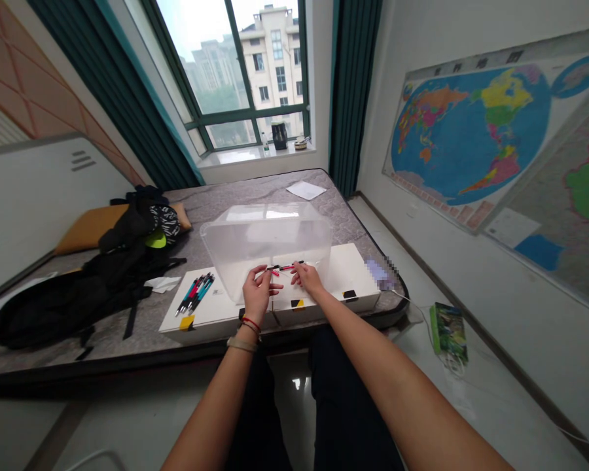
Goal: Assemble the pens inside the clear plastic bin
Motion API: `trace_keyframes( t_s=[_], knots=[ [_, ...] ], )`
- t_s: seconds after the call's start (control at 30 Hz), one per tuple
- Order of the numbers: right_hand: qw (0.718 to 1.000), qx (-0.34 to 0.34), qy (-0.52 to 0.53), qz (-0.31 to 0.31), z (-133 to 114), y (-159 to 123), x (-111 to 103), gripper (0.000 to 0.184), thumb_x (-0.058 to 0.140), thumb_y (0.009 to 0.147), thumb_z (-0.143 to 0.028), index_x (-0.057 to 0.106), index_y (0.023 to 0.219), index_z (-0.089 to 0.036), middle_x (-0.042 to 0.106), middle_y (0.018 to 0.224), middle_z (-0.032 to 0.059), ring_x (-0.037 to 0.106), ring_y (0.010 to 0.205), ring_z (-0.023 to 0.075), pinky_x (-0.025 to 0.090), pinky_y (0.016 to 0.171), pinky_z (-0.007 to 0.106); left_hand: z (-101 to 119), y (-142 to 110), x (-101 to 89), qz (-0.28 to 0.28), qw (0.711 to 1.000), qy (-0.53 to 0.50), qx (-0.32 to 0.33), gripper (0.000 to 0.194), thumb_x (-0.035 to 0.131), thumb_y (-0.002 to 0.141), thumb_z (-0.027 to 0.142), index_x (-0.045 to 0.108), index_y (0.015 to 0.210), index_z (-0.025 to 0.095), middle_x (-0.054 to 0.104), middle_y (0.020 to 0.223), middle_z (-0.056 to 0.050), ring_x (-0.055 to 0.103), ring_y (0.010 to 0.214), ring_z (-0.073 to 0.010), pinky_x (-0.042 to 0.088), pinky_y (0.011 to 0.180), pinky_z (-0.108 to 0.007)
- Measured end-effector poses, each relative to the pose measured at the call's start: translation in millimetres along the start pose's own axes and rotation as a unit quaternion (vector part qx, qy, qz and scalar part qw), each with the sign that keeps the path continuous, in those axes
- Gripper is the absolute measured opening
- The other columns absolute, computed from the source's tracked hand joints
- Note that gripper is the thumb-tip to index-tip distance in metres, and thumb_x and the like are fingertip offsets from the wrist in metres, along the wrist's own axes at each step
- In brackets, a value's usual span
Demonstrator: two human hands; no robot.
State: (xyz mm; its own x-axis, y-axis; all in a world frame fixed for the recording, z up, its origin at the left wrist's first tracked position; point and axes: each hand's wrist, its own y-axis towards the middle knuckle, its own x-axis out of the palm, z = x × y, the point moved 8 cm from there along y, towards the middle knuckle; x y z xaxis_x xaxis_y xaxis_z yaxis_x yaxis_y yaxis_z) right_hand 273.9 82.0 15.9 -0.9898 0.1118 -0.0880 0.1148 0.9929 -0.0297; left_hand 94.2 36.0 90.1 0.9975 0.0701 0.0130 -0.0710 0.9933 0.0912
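Observation:
Over the white box, in front of the tipped translucent plastic bin [267,235], both my hands work close together. My left hand [257,289] pinches a short black pen part [273,267] between thumb and fingertips. A small red piece [275,273] shows just by its fingers; whether it is held or lying there I cannot tell. My right hand [306,277] grips one end of a red and black pen part [288,267], which points toward the left hand. Left of the bin, several click pens [195,294] in black, red and blue lie bunched on the white box [343,275].
The box rests on a grey mattress [206,203]. A black backpack [69,301] and a cap [164,226] lie at left. A white sheet [306,190] is behind the bin. A cable [412,301] runs off the right edge toward a green box [449,330] on the floor.

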Motion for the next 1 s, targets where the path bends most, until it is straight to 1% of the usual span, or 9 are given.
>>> trace_keyframes(
  t_s=[0.07,0.13,0.23,0.37,0.47,0.6,0.73,0.87,1.0],
  knots=[
    [1.0,0.01,0.019,-0.016,1,1,2,0.057,0.039,0.088,-0.063,0.063,0.075,-0.014,0.065,0.054,0.0062,0.051,0.044,0.0107,0.039,0.044,0.019,-9,12,4.2,-0.007,0.998,0.066,0.021,0.045,0.058,0.082,0.05,0.051,0.114,0.02,0.069,0.102,-0.008,0.067,0.058,-0.013,0.052,0.049,-0.022],
    [0.999,0.009,0.022,-0.042,1,2,7,0.057,0.041,0.087,-0.064,0.064,0.075,-0.013,0.065,0.055,0.006,0.05,0.044,0.0104,0.038,0.044,0.019,-17,21,5.7,-0.009,0.989,0.139,0.051,0.039,0.057,0.084,0.048,0.056,0.111,0.02,0.07,0.103,-0.007,0.067,0.059,-0.0125,0.052,0.052,-0.023],
    [0.997,-0.023,-0.017,-0.072,-1,2,12,0.048,0.049,0.086,-0.057,0.067,0.08,-0.013,0.064,0.056,0.0036,0.051,0.046,0.0096,0.038,0.046,0.018,-32,27,4.1,0.0,0.967,0.245,0.07,0.032,0.056,0.085,0.043,0.06,0.109,0.022,0.071,0.102,-0.006,0.067,0.064,-0.0125,0.053,0.064,-0.025],
    [0.993,-0.056,-0.079,-0.07,-2,3,13,0.038,0.05,0.088,-0.046,0.068,0.08,-0.014,0.064,0.058,0.0014,0.055,0.051,0.0096,0.04,0.053,0.018,-45,24,2.0,0.016,0.937,0.34,0.08,0.03,0.051,0.089,0.041,0.061,0.113,0.025,0.073,0.099,-0.005,0.068,0.074,-0.0142,0.05,0.075,-0.026],
    [0.991,-0.06,-0.101,-0.061,-2,3,12,0.038,0.047,0.09,-0.043,0.067,0.077,-0.014,0.064,0.058,0.0009,0.056,0.052,0.0097,0.041,0.056,0.019,-47,21,4.2,0.013,0.925,0.367,0.096,0.032,0.048,0.09,0.041,0.06,0.115,0.025,0.072,0.101,-0.004,0.067,0.08,-0.0153,0.048,0.078,-0.026],
    [0.993,-0.047,-0.099,-0.052,-2,3,11,0.039,0.045,0.09,-0.044,0.064,0.073,-0.015,0.063,0.055,0.0003,0.052,0.048,0.009,0.04,0.052,0.019,-45,20,8.6,-0.008,0.907,0.414,0.08,0.038,0.048,0.09,0.043,0.057,0.124,0.028,0.072,0.1,-0.004,0.067,0.086,-0.0181,0.046,0.078,-0.028],
    [0.993,-0.04,-0.062,-0.088,-3,3,17,0.04,0.047,0.087,-0.049,0.061,0.073,-0.015,0.06,0.054,-0.0004,0.05,0.046,0.0097,0.039,0.048,0.019,-42,18,13.4,-0.043,0.886,0.456,0.07,0.042,0.044,0.092,0.045,0.052,0.131,0.031,0.073,0.098,-0.004,0.066,0.089,-0.02,0.044,0.074,-0.028],
    [0.991,-0.052,-0.05,-0.109,-3,3,20,0.041,0.048,0.084,-0.054,0.058,0.072,-0.016,0.059,0.054,-0.0003,0.049,0.046,0.0104,0.039,0.048,0.021,-39,17,13.9,-0.057,0.882,0.46,0.082,0.042,0.042,0.093,0.047,0.049,0.133,0.032,0.072,0.101,-0.004,0.066,0.088,-0.0196,0.044,0.071,-0.027],
    [0.99,-0.058,-0.085,-0.092,-5,2,18,0.046,0.045,0.084,-0.059,0.057,0.067,-0.017,0.059,0.052,0.0,0.049,0.046,0.011,0.039,0.05,0.022,-40,17,12.7,-0.063,0.883,0.459,0.072,0.042,0.042,0.093,0.049,0.051,0.13,0.03,0.072,0.099,-0.004,0.066,0.091,-0.0203,0.044,0.074,-0.028]
  ],
)
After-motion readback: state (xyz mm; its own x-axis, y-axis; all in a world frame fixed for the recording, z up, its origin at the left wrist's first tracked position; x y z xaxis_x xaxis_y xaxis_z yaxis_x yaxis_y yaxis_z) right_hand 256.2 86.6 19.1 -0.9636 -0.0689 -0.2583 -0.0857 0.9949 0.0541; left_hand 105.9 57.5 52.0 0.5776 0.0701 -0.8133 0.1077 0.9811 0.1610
